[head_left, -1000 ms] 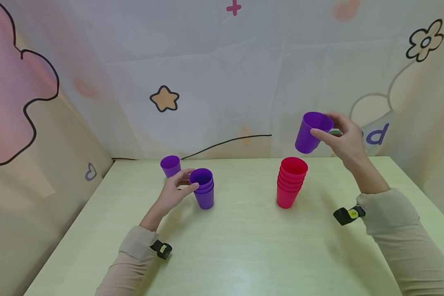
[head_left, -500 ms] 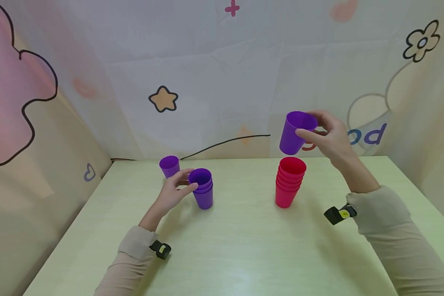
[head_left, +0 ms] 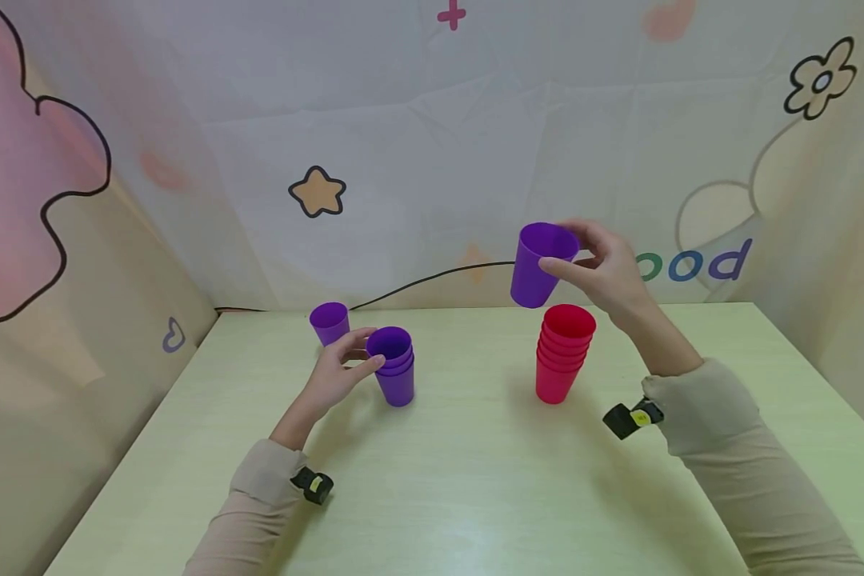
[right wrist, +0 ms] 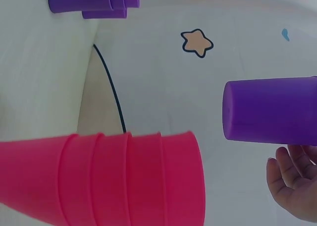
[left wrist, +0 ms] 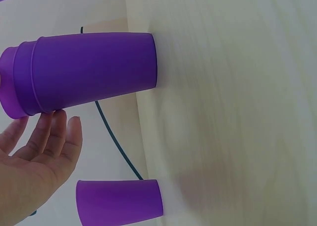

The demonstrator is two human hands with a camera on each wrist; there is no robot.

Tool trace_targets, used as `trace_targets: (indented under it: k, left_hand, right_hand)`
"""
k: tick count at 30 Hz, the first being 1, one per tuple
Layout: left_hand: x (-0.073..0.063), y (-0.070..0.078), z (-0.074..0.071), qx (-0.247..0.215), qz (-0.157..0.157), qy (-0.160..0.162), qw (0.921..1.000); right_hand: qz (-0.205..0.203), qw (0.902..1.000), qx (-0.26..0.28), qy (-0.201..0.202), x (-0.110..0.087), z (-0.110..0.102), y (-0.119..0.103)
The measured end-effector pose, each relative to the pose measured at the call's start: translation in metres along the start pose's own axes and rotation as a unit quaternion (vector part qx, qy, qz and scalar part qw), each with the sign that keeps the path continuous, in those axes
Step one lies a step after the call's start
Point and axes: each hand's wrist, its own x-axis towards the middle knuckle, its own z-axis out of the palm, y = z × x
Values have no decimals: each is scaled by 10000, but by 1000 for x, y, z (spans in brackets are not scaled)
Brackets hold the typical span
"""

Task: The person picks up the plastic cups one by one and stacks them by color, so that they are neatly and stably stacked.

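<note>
My right hand (head_left: 605,268) holds a purple cup (head_left: 536,268) by its rim, thumb at the front and fingers behind. The cup hangs upright in the air, up and to the left of a stack of red cups (head_left: 563,360). At the left, my left hand (head_left: 338,372) grips the top of a nested stack of purple cups (head_left: 398,384) standing on the table; the left wrist view shows its fingers (left wrist: 59,132) against the stack's side near the rims. Behind that hand stands a single purple cup (head_left: 330,322), its lower part hidden in the head view.
The pale wooden table (head_left: 461,480) meets a printed cloth backdrop (head_left: 418,184) right behind the cups. The red stack stands upright right of the table's middle, below the right forearm's reach. Each sleeve carries a small black camera (head_left: 313,486) at the wrist.
My right hand has carried the purple cup leftward, from right of the red stack to its upper left, dipping slightly lately. The left hand and the standing cups have stayed in place.
</note>
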Motion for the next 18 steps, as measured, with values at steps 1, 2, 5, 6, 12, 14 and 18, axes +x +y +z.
trace_targets:
  k: [1, 2, 5, 6, 12, 14, 18]
  left_hand:
    - [0, 0, 0, -12, 0, -3, 10000]
    - [0, 0, 0, -11, 0, -3, 10000]
    - [0, 1, 0, -16, -17, -11, 10000]
    - [0, 1, 0, -20, -19, -10, 10000]
    - [-1, 2, 0, -28, -41, -16, 10000]
    - [-1, 1, 0, -38, -62, -22, 10000]
    - [0, 0, 0, -61, -104, -26, 9999]
  right_hand:
    - [-35, 10000, 76, -47, 0, 2, -1]
    - [-40, 9999, 91, -83, 1, 5, -3]
    - [-32, 9998, 114, -164, 1, 12, -6]
    - [-15, 9997, 123, -187, 2, 14, -7]
    - [-158, 9984, 441, -305, 4, 27, -11]
    - [-256, 9976, 543, -358, 5, 32, -11]
    - [-328, 9964, 627, -467, 6, 41, -12]
